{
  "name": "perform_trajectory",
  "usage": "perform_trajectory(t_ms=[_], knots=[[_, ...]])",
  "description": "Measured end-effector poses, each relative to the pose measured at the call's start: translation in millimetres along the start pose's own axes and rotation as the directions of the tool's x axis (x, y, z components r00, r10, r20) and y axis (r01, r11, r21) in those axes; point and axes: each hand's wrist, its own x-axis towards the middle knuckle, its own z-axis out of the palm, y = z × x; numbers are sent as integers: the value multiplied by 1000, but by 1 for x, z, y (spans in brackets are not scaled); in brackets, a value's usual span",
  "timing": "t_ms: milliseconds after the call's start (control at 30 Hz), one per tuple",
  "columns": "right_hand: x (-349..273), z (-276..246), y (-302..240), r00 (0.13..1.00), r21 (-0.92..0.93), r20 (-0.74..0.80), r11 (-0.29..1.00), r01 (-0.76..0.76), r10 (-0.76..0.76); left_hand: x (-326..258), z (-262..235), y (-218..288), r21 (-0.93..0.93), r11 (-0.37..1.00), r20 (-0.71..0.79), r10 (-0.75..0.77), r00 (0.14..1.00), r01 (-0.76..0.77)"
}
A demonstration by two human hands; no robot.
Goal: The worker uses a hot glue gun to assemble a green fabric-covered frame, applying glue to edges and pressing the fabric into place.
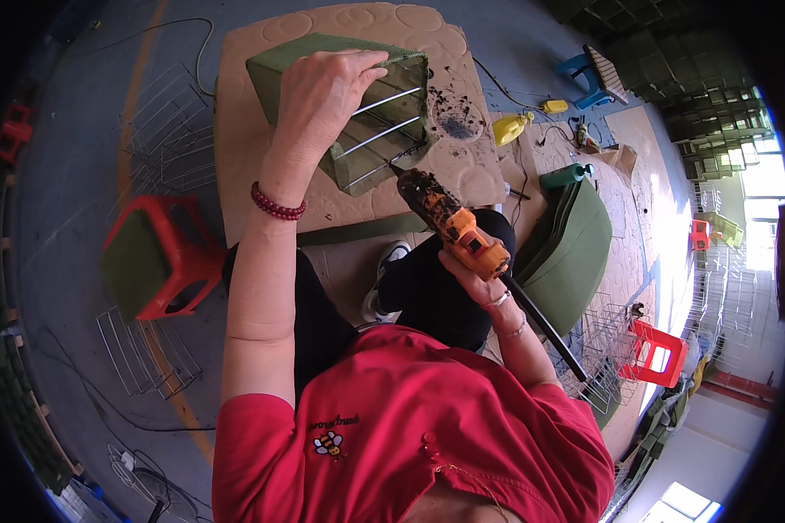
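Both busy — left hand (327, 87) pinching green box (371, 126), right hand (473, 281) gripping glue gun (473, 248) beside it — keep nozzle (398, 168) steady

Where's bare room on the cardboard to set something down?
Two patches of cardboard: left of the green box, bordered by the left forearm and the cardboard's edge; and beyond the box, up to the far edge. Crowded: right of the box, with dark flecks, and by the glue gun.

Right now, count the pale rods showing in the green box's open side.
3: the upper rod, nearest the left hand; the middle rod; the lower rod, near the tip of the orange tool. More may be hidden.
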Motion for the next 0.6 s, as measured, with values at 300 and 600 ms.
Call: perform_trajectory(t_ms=[300,600], knots=[[2,2,3,997,92,-44,994,-51,55,0,-6,0,-2,1000,13,-31,999,31],[0,6,2,997,103,-33,992,-70,74,-2,-4,-3,-5,999,-38,-36,999,35]])
